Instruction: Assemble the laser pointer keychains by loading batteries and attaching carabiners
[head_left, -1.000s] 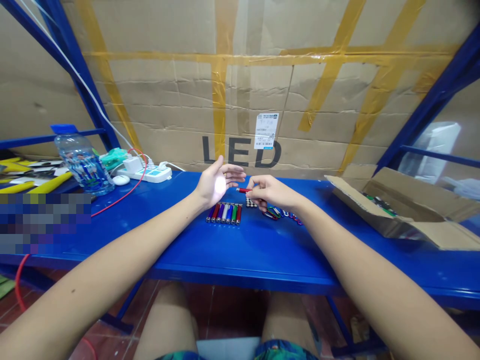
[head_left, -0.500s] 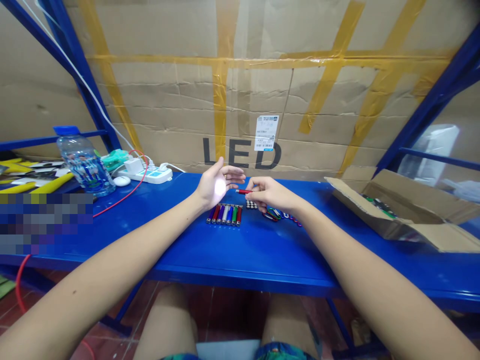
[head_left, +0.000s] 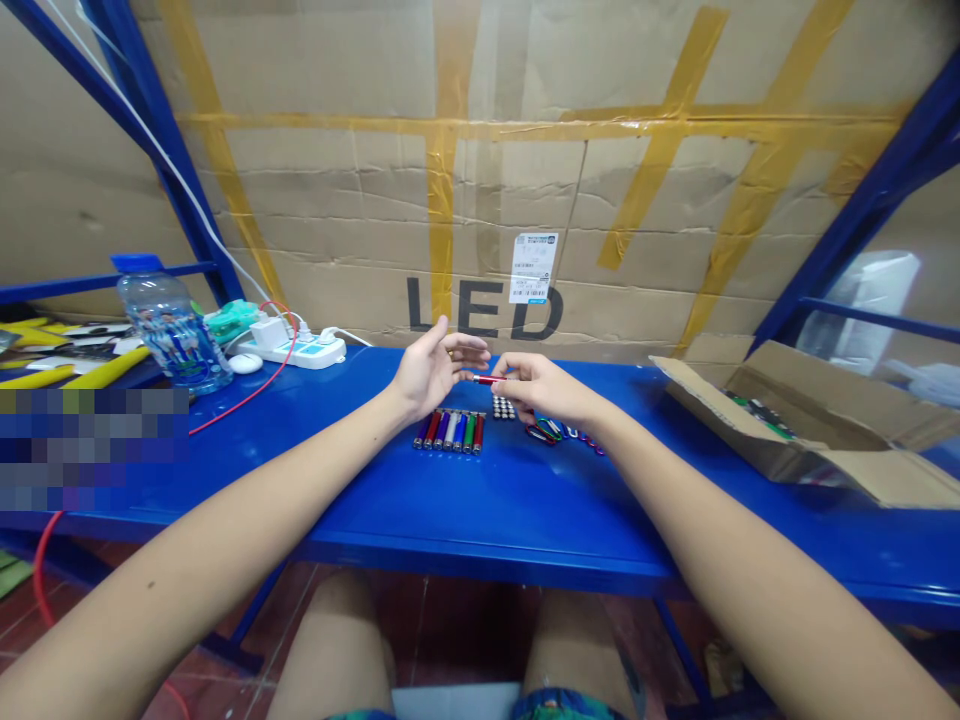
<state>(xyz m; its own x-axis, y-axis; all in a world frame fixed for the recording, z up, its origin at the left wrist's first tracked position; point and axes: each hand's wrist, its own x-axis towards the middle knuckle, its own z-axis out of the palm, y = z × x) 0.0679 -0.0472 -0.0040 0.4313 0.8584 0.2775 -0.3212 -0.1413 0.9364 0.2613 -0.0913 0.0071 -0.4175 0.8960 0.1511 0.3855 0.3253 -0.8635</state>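
Two hands up just above the table (head_left: 487, 500). Clamped in the fingers (head_left: 516, 368) of the right hand (head_left: 544, 388): a red flashlight (head_left: 486, 380), small, held level, front end toward the left hand (head_left: 429, 370) and near its palm. Left fingers (head_left: 465, 346) apart and loosely stretched, palm turned to the right, holding nothing. Directly below the hands, lying on the table: a row of flashlights (head_left: 450, 430) side by side, touching, in purple, red, blue, silver, green. Just right of the row, a cluster of batteries (head_left: 504, 407) standing on end; further right, under the right wrist, coloured clips (head_left: 559, 432). Well off right, an open cardboard box (head_left: 742, 430) with dark items inside. Far left, a power strip (head_left: 300, 350) with plugs, a white mouse (head_left: 246, 362), a water bottle (head_left: 174, 335). Behind it all, a taped cardboard wall (head_left: 337, 200) printed LED.
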